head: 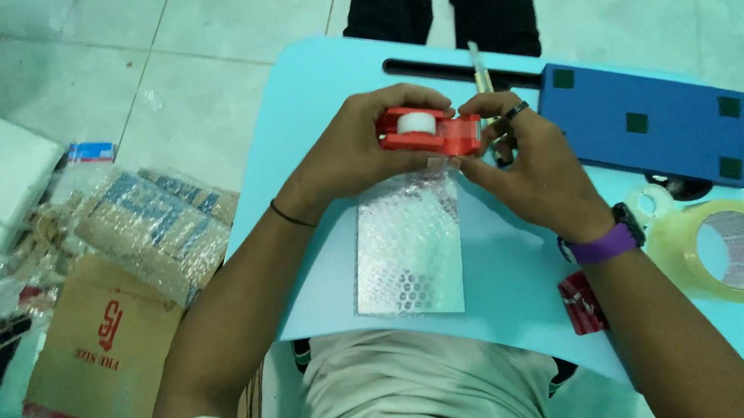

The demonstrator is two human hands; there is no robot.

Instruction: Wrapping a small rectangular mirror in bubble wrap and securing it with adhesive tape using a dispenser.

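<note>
Now my left hand (355, 149) is closed around the red tape dispenser (430, 132), which sits at the twelve o'clock end of the silver bubble mailer (410, 244) on the light blue table (509, 284). My right hand (533, 165) pinches the clear strip of tape just under the dispenser's three o'clock end, so its fingers are shut on the tape.

I think several things could go wrong. If I pull the strip at an angle, it may fold and stick to itself, or land crooked on the mailer's flap. The mailer lies loose, with nothing pressing it down, so it may slide toward six o'clock when the tape touches it. The cutter edge is near my right fingertips; a fast pull could scratch them. The big roll of packing tape (732, 249) at three o'clock is close to my right wrist, and my arm could push it off the edge.
</note>
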